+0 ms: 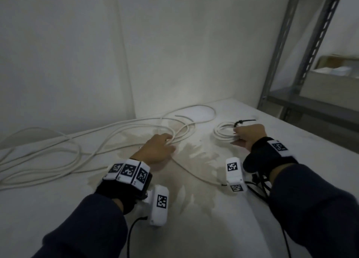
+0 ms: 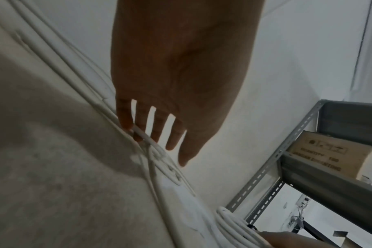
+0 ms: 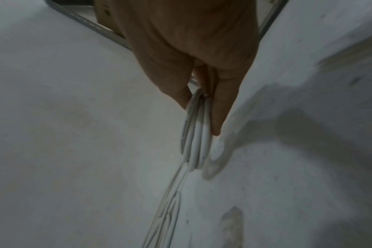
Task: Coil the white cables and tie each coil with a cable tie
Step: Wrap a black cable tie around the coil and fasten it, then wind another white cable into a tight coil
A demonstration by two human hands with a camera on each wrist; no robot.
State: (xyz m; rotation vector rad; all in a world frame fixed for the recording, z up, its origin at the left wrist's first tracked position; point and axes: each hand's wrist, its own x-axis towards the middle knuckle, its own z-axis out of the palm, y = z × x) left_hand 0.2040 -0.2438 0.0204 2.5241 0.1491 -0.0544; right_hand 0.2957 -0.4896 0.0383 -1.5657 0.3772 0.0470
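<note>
A long loose white cable [image 1: 58, 155] sprawls in loops over the left and middle of the white table [image 1: 213, 228]. My left hand [image 1: 169, 143] reaches into its crossing strands; the left wrist view shows the fingers [image 2: 172, 139] straight, with their tips touching one strand [image 2: 143, 135]. To the right, a small white coil [image 1: 223, 134] lies on the table, bound by a black cable tie [image 1: 245, 121] whose tail sticks out. My right hand [image 1: 238, 135] grips this coil [image 3: 194, 142], pinching its strands between thumb and fingers [image 3: 219, 107].
A wall stands close behind the table. A grey metal shelf rack [image 1: 310, 63] rises at the right, past the table's right edge, holding a cardboard box [image 1: 330, 79]. A brownish stain [image 1: 194, 160] marks the table between my hands.
</note>
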